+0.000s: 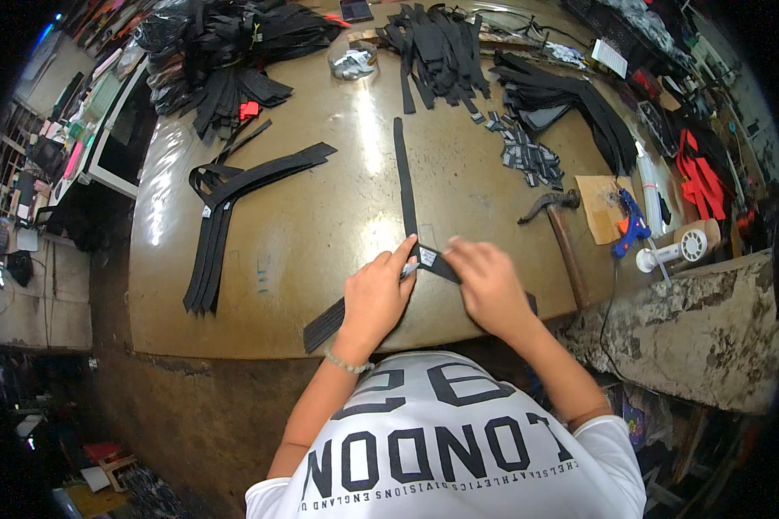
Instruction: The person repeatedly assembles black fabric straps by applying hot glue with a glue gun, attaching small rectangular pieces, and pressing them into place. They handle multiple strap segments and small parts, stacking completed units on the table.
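Note:
A black webbing strap piece (404,177) lies in front of me, one narrow band running away and wider bands spreading toward both sides. A small white label (428,257) sits where the bands meet. My left hand (376,290) is closed at this junction, its fingertips on the strap and a small grey-white piece (409,269) pinched beside the thumb. My right hand (491,285) is over the right band, its fingers bent and smeared by motion; whether they grip it I cannot tell. To the left lies a stack of similar joined black straps (264,177) with white labels.
Small grey-and-black labels (528,156) lie scattered at the right, near black strap bundles (441,52). A hammer (564,233), a blue glue gun (634,223) on cardboard (599,208) and a white handheld fan (675,249) lie along the right edge. A clear bowl (353,62) stands far back.

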